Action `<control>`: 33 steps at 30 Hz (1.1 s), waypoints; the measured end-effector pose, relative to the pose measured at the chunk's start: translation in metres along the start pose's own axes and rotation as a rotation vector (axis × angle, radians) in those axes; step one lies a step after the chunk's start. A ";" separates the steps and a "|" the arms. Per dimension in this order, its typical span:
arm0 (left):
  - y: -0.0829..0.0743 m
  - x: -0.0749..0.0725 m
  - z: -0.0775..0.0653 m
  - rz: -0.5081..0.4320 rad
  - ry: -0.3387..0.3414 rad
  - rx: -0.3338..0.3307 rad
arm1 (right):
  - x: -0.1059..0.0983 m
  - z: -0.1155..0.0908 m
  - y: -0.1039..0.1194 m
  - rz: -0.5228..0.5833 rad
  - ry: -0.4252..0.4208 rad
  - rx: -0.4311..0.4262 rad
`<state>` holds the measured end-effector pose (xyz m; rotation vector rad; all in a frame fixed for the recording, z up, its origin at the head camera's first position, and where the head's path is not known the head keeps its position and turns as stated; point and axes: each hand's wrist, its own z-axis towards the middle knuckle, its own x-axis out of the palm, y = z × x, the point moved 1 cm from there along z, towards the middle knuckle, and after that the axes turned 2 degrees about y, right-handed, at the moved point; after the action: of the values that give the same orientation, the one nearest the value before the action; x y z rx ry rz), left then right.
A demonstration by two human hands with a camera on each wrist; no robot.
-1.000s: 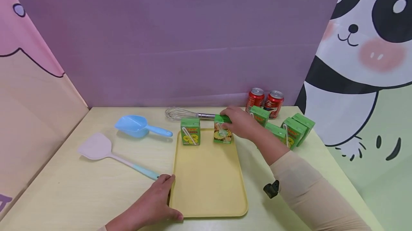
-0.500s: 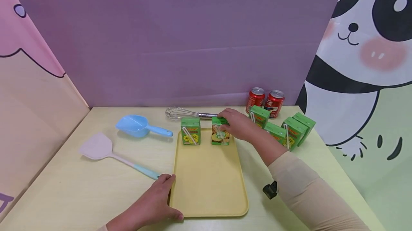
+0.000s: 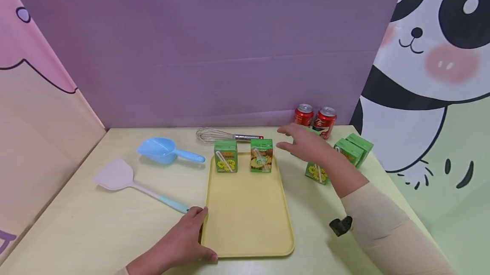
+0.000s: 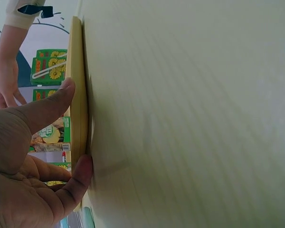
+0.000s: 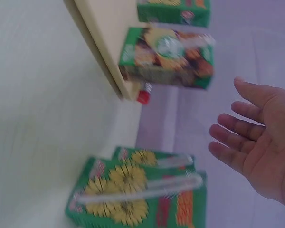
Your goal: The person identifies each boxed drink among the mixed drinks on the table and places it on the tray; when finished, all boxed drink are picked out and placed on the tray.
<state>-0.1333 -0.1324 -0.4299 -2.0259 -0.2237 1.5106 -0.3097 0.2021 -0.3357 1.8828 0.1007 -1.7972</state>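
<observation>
Green cartons (image 3: 317,173) on tabletop (image 3: 95,228), right of tray (image 3: 249,215); right hand (image 3: 307,143) nearer.
I see it empty, fingers extended, just right of the upright carton (image 3: 262,156) at the tray's far edge; left hand (image 3: 186,236) grips its near left corner.

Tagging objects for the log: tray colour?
The tray is plain pale yellow; the head view shows it best.

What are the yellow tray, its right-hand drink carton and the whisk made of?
Yellow tray: probably plastic, satin, with smooth, rounded corners. Drink carton: likely smooth paperboard, judging by its flat printed faces. Whisk: apparently polished metal; its silver handle gleams.
</observation>
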 end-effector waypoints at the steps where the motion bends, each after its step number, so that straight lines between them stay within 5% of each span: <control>1: 0.000 0.000 0.000 0.000 0.001 0.003 | -0.005 -0.004 -0.003 0.006 0.005 0.019; 11: 0.004 0.002 0.002 0.004 0.007 0.012 | -0.031 -0.039 -0.034 -0.004 0.057 0.151; 18: 0.001 0.001 0.002 -0.007 0.024 -0.006 | -0.028 -0.048 -0.054 -0.059 0.138 0.168; 23: 0.000 0.000 0.002 -0.002 0.019 -0.007 | -0.022 -0.048 -0.062 -0.075 0.214 0.256; 33: 0.000 0.001 0.001 -0.007 0.014 -0.013 | -0.018 -0.048 -0.061 -0.079 0.185 0.209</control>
<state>-0.1341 -0.1316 -0.4306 -2.0435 -0.2358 1.4939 -0.2928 0.2804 -0.3395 2.2203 0.0551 -1.7377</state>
